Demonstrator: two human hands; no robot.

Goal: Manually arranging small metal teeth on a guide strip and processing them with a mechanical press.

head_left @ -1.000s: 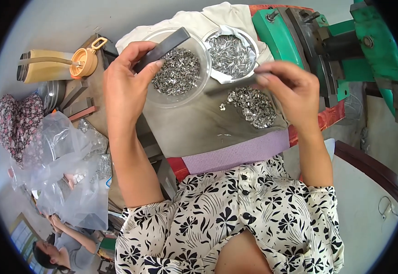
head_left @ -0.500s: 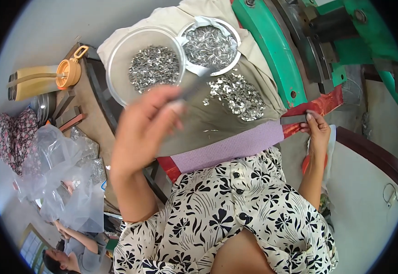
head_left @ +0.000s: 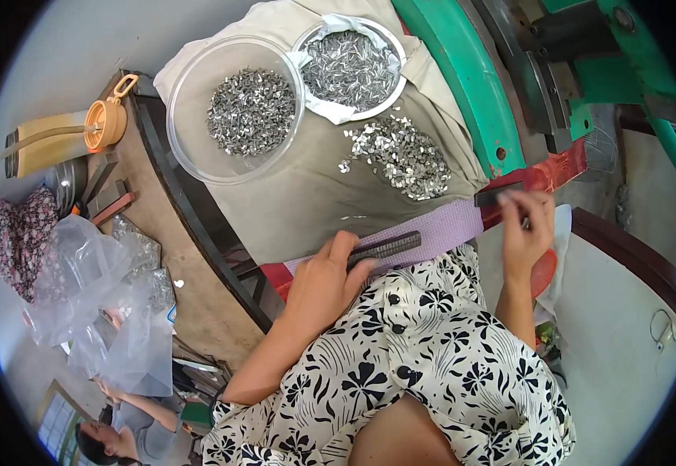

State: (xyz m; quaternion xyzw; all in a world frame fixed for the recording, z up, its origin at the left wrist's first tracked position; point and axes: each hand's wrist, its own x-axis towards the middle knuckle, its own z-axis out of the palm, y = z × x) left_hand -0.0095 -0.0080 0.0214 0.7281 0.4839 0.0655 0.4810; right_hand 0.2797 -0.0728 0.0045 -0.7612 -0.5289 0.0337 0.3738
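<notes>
Low over the lilac textured cloth (head_left: 448, 225), my left hand (head_left: 326, 279) grips a dark bar (head_left: 392, 247) with a row of fine ridges along it. My right hand (head_left: 530, 225) is at the cloth's right end, fingers curled together and slightly blurred. Something small and dark seems to sit between those fingers, too small to name. By its fingertips a dark flat strip (head_left: 497, 194) rests on the red cloth edge; whether they touch it is unclear. Beyond both hands a pile of small shiny metal flakes (head_left: 411, 159) lies on the olive-grey cloth (head_left: 291, 213).
A clear round tub (head_left: 186, 147) of small metal pieces and a white bowl (head_left: 401, 78) of slender metal pieces stand behind. Green machinery (head_left: 462, 85) is at right. Left, a wooden table (head_left: 198, 299) carries plastic bags (head_left: 105, 272) and an orange-lidded bottle (head_left: 58, 132). Another person (head_left: 136, 427) is lower left.
My left hand has come down and right with its bar, from in front of the tub to the lilac cloth. The right hand's fingers have shifted at the dark strip.
</notes>
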